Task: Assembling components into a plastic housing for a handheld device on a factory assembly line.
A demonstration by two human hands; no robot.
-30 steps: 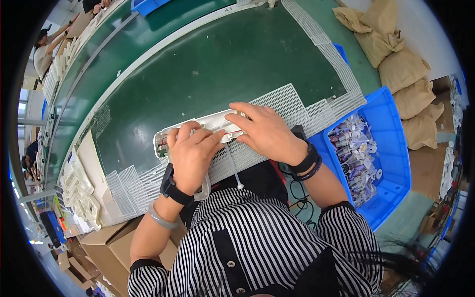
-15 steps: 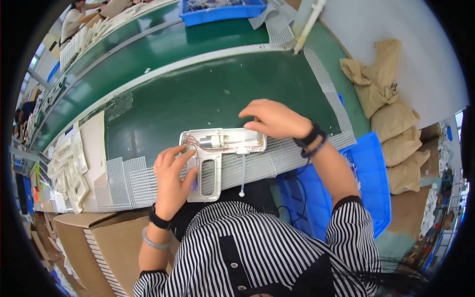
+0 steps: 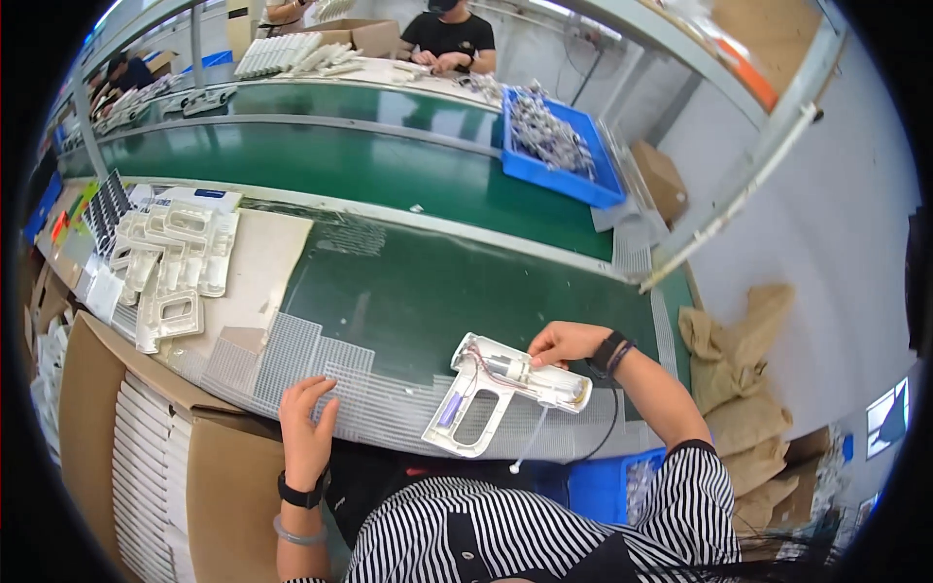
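A white pistol-shaped plastic housing half (image 3: 544, 391) lies tilted near the table's front edge, its inside facing up. Red wires (image 3: 475, 356), a silver cylinder (image 3: 501, 366) and a purple part (image 3: 450, 410) show within it. From its lower side hangs a thin white stalk (image 3: 530, 442) with a round end. My right hand (image 3: 569, 342) pinches the housing's far edge, its fingertips partly hidden. My left hand (image 3: 308, 423), empty and with fingers apart, hovers by the mesh mat (image 3: 374, 394), away from the housing.
Several empty white housing shells (image 3: 180, 253) are piled at the left, above an open carton (image 3: 238, 486) of stacked white parts. Across the green bench (image 3: 408, 262) stands a blue tray (image 3: 603, 185) of small parts. Brown sacks (image 3: 729, 355) line the right; a co-worker (image 3: 452, 39) sits opposite.
My left hand has come off the housing and moved left. The right hand has gone onto the housing's far edge, and the housing has turned. The view has swung up and left.
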